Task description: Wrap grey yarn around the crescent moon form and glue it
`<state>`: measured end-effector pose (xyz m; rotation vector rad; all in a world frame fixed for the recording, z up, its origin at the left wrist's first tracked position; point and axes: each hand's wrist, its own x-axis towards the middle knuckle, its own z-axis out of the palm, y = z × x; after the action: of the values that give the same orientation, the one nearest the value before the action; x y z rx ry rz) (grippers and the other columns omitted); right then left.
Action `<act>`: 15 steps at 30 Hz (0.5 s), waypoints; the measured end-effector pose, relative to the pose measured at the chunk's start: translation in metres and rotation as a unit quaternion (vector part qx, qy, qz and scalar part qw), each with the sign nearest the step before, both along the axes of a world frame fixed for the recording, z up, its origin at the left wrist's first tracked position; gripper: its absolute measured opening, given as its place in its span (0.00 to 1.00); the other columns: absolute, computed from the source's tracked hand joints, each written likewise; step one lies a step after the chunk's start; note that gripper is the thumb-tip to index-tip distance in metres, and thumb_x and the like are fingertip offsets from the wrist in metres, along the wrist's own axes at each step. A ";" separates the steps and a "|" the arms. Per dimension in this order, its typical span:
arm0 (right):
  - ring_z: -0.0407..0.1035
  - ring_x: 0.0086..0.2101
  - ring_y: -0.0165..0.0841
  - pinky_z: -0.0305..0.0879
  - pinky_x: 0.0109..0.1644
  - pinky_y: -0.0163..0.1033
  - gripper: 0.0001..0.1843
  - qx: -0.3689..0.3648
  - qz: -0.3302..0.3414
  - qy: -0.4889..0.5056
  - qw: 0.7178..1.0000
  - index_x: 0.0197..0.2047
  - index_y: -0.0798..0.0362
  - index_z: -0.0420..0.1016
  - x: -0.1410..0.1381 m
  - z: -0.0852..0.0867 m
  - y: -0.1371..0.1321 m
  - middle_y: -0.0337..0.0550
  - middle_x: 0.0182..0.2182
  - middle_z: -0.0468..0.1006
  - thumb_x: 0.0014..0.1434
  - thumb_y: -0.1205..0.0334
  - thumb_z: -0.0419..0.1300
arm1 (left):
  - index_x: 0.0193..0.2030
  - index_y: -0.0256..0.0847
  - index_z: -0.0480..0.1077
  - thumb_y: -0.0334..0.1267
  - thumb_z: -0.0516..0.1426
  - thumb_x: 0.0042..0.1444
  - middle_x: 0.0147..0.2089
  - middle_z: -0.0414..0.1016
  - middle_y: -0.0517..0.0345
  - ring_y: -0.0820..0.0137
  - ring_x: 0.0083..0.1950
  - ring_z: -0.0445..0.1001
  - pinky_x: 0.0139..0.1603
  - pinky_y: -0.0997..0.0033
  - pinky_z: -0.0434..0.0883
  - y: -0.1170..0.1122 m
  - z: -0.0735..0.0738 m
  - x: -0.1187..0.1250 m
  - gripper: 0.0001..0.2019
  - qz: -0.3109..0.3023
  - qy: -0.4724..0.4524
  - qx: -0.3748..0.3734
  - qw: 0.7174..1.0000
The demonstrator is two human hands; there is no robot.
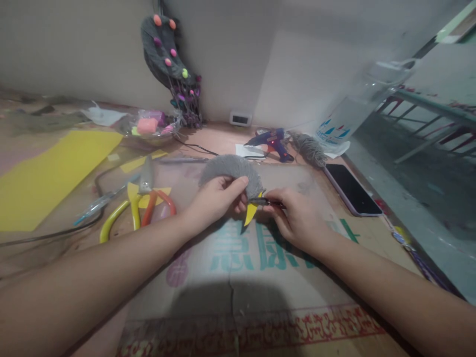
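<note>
A crescent [232, 166] wrapped in grey yarn is pinched in my left hand [225, 196], its thumb laid across the front. The crescent's lower tip is a bare yellow point [252, 213]. My right hand [293, 213] has its fingers closed round a slim dark pointed tool [266, 201], whose exact kind I cannot make out. The tool's end lies against the boundary of yarn and yellow tip, close to the left fingertips. Both hands are just above a plastic-covered board with green characters [238, 248].
Scissors [147, 178] with yellow and red handles lie left, beside yellow card [63, 173]. Behind are a bag of coloured clay [148, 124], a glue gun [273, 144] and grey yarn [308, 148]. A phone [351, 188] and bottle [353, 109] stand right. A decorated crescent [159, 49] hangs behind.
</note>
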<state>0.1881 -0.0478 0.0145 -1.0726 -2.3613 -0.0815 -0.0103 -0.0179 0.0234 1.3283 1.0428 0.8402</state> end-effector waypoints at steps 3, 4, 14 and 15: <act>0.69 0.30 0.37 0.63 0.33 0.40 0.09 0.017 0.003 -0.015 1.000 0.42 0.57 0.69 0.001 0.001 -0.001 0.48 0.30 0.76 0.65 0.61 0.51 | 0.22 0.37 0.67 0.46 0.51 0.60 0.17 0.69 0.61 0.77 0.18 0.67 0.21 0.79 0.64 0.000 0.000 0.000 0.19 -0.004 -0.007 -0.004 1.000; 0.69 0.30 0.38 0.63 0.33 0.40 0.09 0.019 0.004 -0.015 1.000 0.42 0.57 0.69 0.001 0.002 -0.001 0.48 0.31 0.76 0.64 0.61 0.52 | 0.22 0.37 0.67 0.45 0.51 0.60 0.17 0.69 0.61 0.77 0.18 0.67 0.21 0.80 0.64 0.000 0.000 -0.001 0.19 -0.001 -0.006 -0.004 1.000; 0.69 0.29 0.37 0.62 0.33 0.40 0.10 -0.013 0.001 -0.023 1.000 0.41 0.58 0.70 0.000 0.001 0.001 0.48 0.30 0.76 0.65 0.61 0.51 | 0.21 0.38 0.67 0.46 0.52 0.59 0.18 0.70 0.61 0.77 0.18 0.67 0.20 0.80 0.64 0.000 -0.002 -0.001 0.19 0.014 0.014 -0.008 1.000; 0.69 0.29 0.37 0.62 0.33 0.40 0.09 -0.015 0.001 -0.023 1.000 0.40 0.58 0.70 0.000 0.000 0.001 0.48 0.29 0.76 0.65 0.62 0.51 | 0.21 0.38 0.67 0.46 0.52 0.59 0.18 0.70 0.60 0.77 0.18 0.67 0.20 0.80 0.64 0.000 -0.002 -0.001 0.19 0.014 0.018 -0.003 1.000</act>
<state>0.1881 -0.0466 0.0146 -1.0943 -2.4124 -0.0710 -0.0114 -0.0176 0.0211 1.3310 1.0936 0.8350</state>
